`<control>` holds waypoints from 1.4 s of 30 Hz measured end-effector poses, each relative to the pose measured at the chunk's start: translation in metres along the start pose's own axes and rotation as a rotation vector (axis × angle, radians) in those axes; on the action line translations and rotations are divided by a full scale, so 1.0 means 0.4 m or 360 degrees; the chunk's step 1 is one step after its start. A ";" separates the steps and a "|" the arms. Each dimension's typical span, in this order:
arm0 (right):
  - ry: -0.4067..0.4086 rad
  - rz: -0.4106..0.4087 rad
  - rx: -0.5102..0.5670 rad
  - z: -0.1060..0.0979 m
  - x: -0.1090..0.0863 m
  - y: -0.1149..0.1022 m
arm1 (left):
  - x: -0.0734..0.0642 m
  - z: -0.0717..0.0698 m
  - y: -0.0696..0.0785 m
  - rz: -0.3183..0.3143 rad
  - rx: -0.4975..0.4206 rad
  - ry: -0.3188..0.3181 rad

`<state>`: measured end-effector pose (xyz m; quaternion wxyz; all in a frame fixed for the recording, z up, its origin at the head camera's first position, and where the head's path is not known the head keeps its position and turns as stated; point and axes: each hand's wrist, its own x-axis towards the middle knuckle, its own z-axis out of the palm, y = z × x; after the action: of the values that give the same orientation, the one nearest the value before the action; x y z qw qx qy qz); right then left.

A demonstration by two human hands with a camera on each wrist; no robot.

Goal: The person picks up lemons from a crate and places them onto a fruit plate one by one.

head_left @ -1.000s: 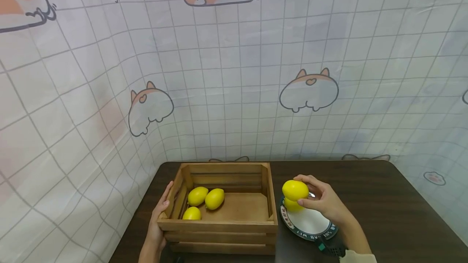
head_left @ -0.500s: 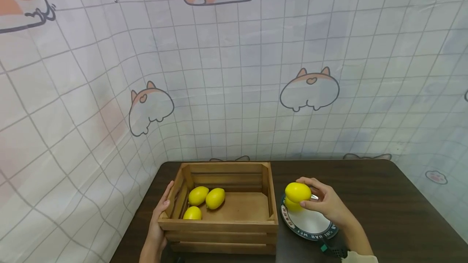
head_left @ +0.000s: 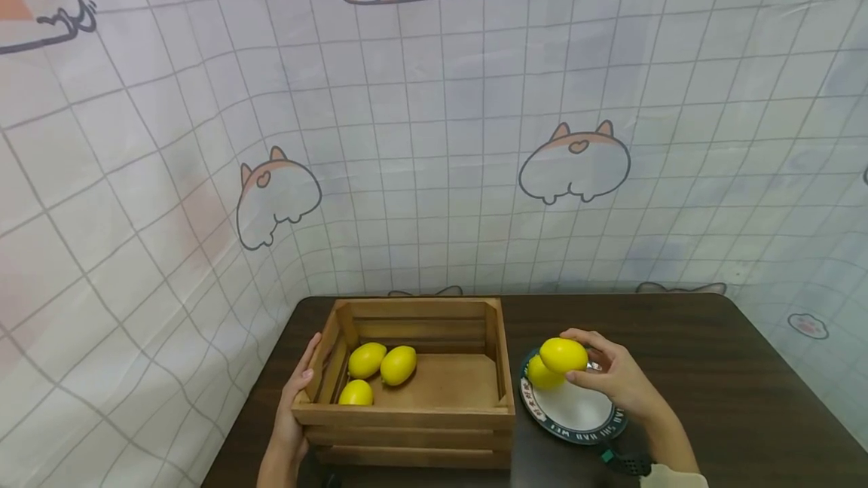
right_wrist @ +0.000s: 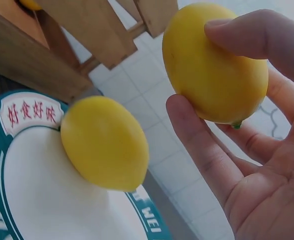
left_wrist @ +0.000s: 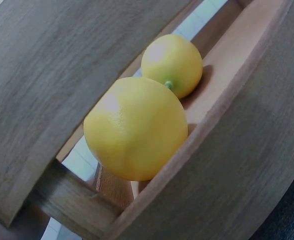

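Note:
In the head view my right hand [head_left: 620,379] pinches a yellow lemon [head_left: 564,355] between thumb and fingers, above a round plate [head_left: 576,407]. A second lemon [right_wrist: 104,142] lies on the plate near its rim, apart from the held one in the right wrist view. The wooden slatted crate [head_left: 407,420] stands left of the plate, with three lemons inside: one lemon [head_left: 367,360] at the back left, another lemon [head_left: 398,365] beside it, and a third lemon [head_left: 356,393] by the front wall. My left hand [head_left: 293,401] rests along the crate's left side, fingers extended.
Crate and plate stand on a dark wood-grain table [head_left: 705,367]. Behind it hangs a white grid-patterned curtain [head_left: 434,172] with cartoon dogs. A black strap with a green tag [head_left: 606,456] shows at my right wrist, close to the plate's front rim.
My right hand has shifted slightly to the right with the lemon, uncovering more of the lemon on the plate. The left hand and the crate stay in place.

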<state>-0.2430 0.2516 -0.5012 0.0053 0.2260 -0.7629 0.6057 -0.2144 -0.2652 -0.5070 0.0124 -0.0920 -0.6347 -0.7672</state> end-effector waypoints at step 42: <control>0.0234 0.0366 -0.0336 -0.103 -0.070 0.079 | 0.001 -0.002 -0.001 0.0030 0.0023 -0.0005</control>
<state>-0.2399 0.3046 -0.5274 0.0155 0.0903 -0.8407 0.5336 -0.2150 -0.2660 -0.5077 0.0192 -0.0992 -0.6393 -0.7623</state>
